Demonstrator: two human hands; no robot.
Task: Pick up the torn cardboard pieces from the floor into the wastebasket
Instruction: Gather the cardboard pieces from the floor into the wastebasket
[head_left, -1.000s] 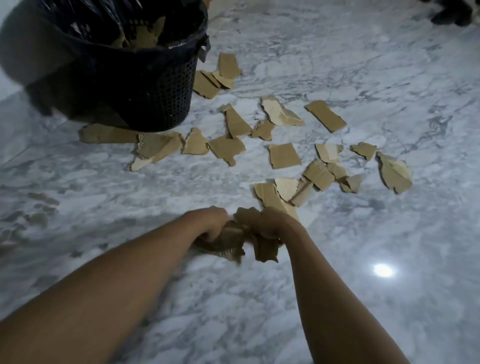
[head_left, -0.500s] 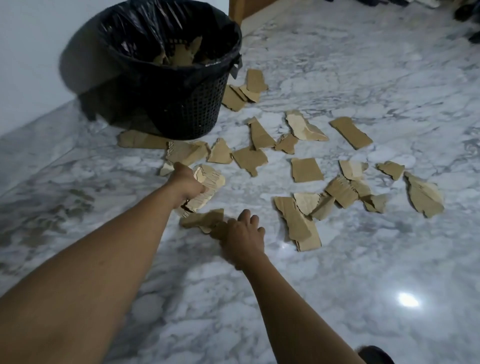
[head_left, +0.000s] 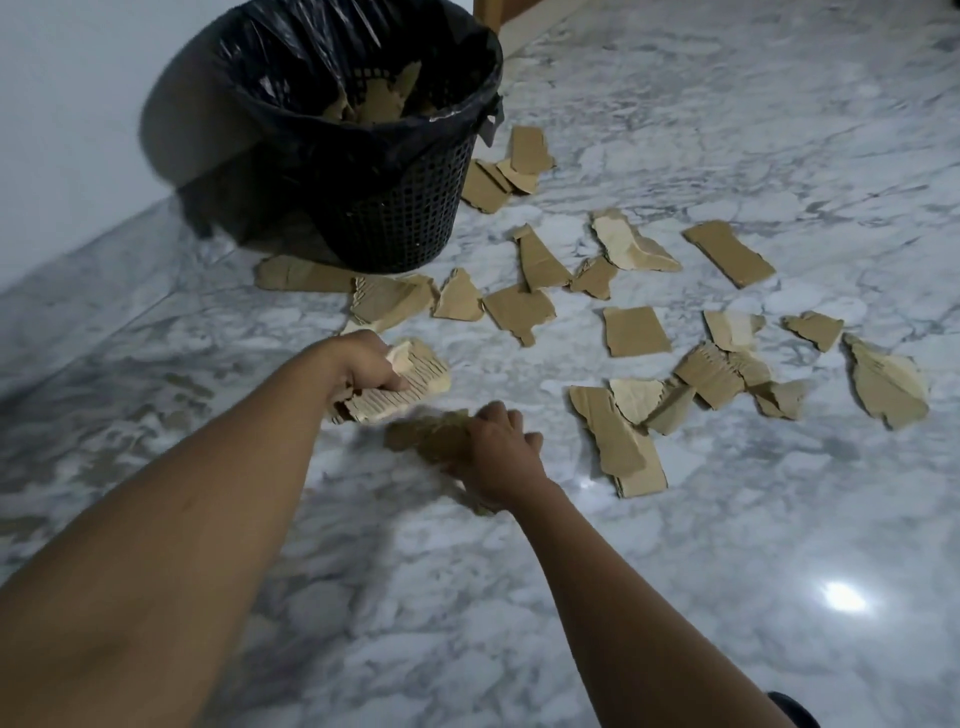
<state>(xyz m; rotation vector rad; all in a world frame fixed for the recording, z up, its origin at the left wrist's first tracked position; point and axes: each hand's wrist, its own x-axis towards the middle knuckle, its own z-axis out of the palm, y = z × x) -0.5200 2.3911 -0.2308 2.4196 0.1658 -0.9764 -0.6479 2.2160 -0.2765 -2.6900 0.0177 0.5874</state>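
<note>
Head view, looking down at a grey-veined white marble floor (head_left: 675, 597).

Far left edge of the floor: a pale wall (head_left: 67, 130).

Next to it, toward the top left: a black mesh wastebasket (head_left: 400, 208) lined with a black plastic bag (head_left: 291, 93), upright, with torn brown cardboard (head_left: 384, 101) inside. One flat piece (head_left: 298, 274) tucked against its base, partly under it.

Left of centre: bare left forearm reaching in from the bottom left corner. Left hand (head_left: 363, 366) clamped shut on a pale corrugated stack (head_left: 400, 387), fluted edges showing, lifted or resting just at the floor, cannot tell which.

Just right of that, slightly nearer the bottom edge: right hand (head_left: 501, 454) curled around a blurred brown clump of scraps (head_left: 431, 436), knuckles up, fingers bent over it. Hands close together but not touching.

Centre to right: torn cardboard pieces scattered flat on the floor. A small pile (head_left: 511, 166) just beside the wastebasket's right side. A row of pieces (head_left: 462, 301) in front of the basket. A long ragged strip (head_left: 618, 441) near the right hand. A squarish piece (head_left: 636, 330) mid-floor. A rectangular piece (head_left: 727, 252) farther back. A crumpled large piece (head_left: 888, 387) nearest the right edge.

Bottom right: a bright light reflection (head_left: 844, 597) on the marble.
</note>
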